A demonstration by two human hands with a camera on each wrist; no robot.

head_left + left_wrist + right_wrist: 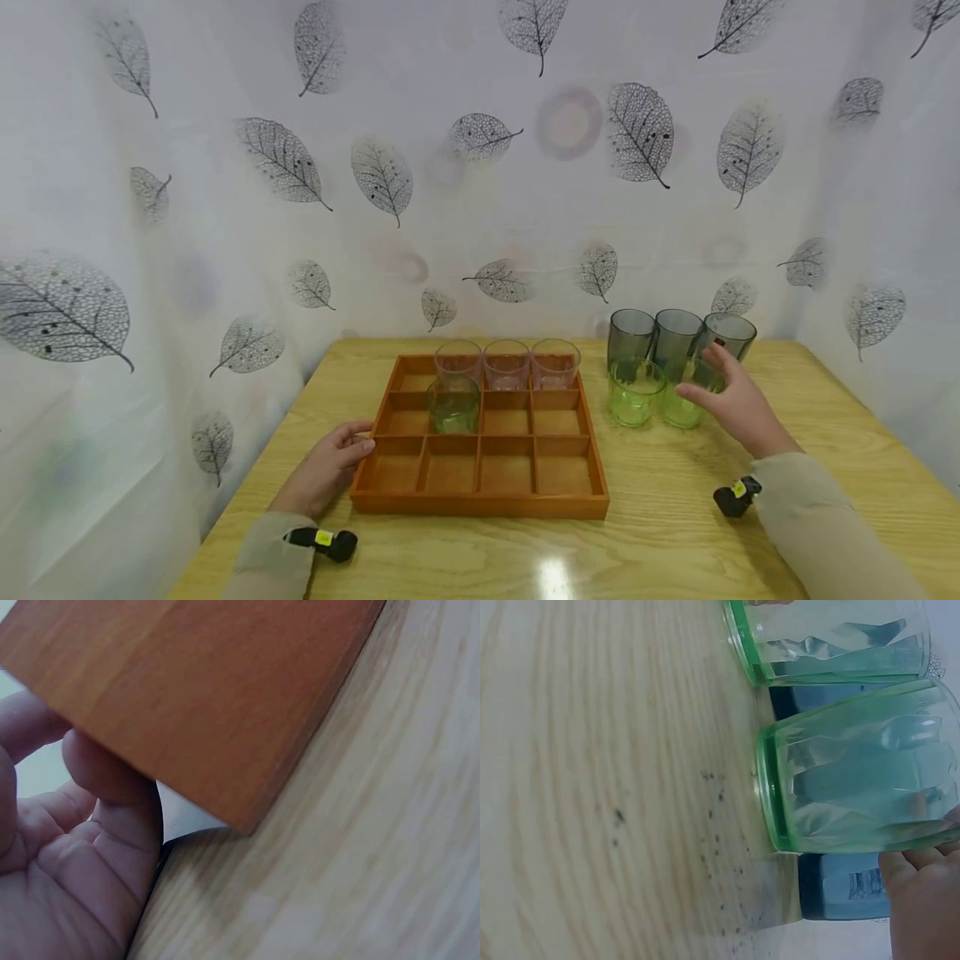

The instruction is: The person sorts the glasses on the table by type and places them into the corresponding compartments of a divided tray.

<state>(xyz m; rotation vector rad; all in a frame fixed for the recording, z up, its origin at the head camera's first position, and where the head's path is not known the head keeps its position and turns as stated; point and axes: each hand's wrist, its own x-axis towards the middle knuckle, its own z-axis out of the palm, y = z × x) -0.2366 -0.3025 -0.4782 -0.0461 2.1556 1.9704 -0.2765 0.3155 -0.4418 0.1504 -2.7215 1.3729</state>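
Note:
My left hand (326, 467) touches the left wall of a brown wooden tray (480, 504) divided into compartments, and its fingers (112, 776) meet the wall near a corner. My right hand (738, 408) reaches around the upper part of a green glass (681, 408), thumb on the near side and fingers at the far side. That glass (862, 772) stands upright on the table, beside another green glass (633, 400) to its left. A green glass (453, 408) stands in the tray's middle row, and three clear glasses (555, 371) stand in the back row.
Three dark grey glasses (632, 333) stand close behind the green ones, right of the tray. The light wooden table (652, 533) ends at a white curtain (525, 208) with a leaf print. Black wrist cameras (737, 497) are strapped to both sleeves.

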